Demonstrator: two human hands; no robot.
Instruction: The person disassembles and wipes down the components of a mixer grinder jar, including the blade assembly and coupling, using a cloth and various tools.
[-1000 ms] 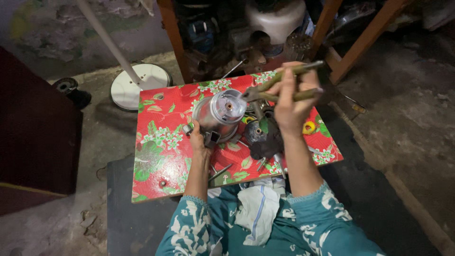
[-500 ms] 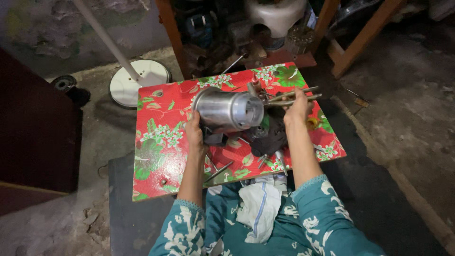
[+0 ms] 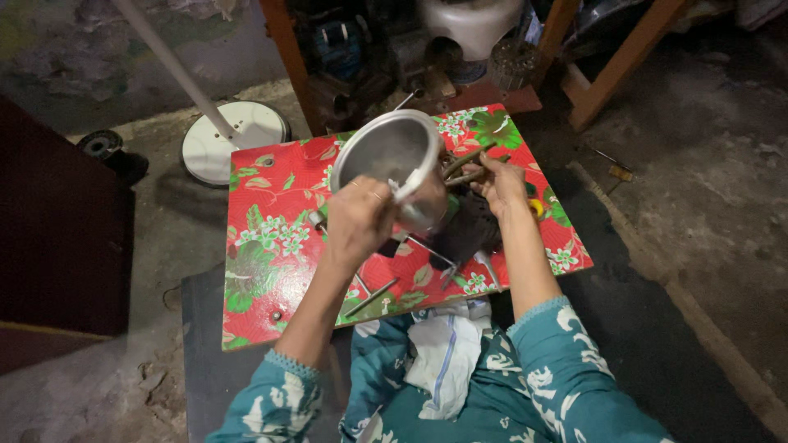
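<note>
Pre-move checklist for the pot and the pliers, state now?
1. Left hand grips the metal pot: ok, fingers wrapped at its rim and handle.
2. Pot lifted off the red floral board: ok, tilted, opening towards the camera.
3. Right hand holds the pliers: ok, handles in the fist.
4. Pliers' tip on the pot: cannot tell, hidden behind the pot.
5. Loose metal rod on the board below the pot: not ok, lies under the left forearm.

Low board [image 3: 271, 246] covered in red floral oilcloth, set on concrete floor [image 3: 706, 180]; loose metal rods [image 3: 371, 297] and dark parts [image 3: 472, 230] lying on it
</note>
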